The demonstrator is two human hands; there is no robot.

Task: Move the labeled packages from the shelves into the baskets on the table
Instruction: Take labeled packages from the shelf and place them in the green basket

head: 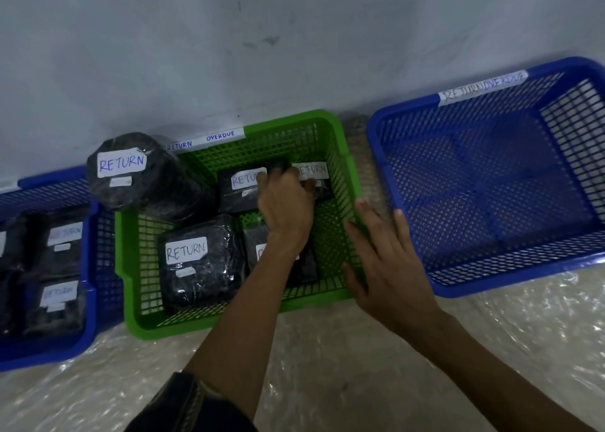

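1. The left hand [285, 204] reaches deep into the green plastic lattice basket [209, 322], toward its 12 o'clock end. It is probably seating a package flat near the back wall.
2. Its fingers bend down between a flat black wrapped package [240, 191] labelled "RETURN" and a second black package [316, 178] at that one's 3 o'clock. The back of the hand hides them, so I cannot tell whether they clasp either package or only press.
3. The right hand [388, 264] is released, its fingers [404, 235] spread over the basket's 3 o'clock rim, apparently to steady it.
4. A large round black bundle [137, 176] perches on the basket's 10 o'clock corner, likely too bulky to lie flat inside.
5. At the green basket's 3 o'clock on the counter [327, 366], a blue plastic basket [510, 282] shows nothing inside, so sorting looks unfinished.
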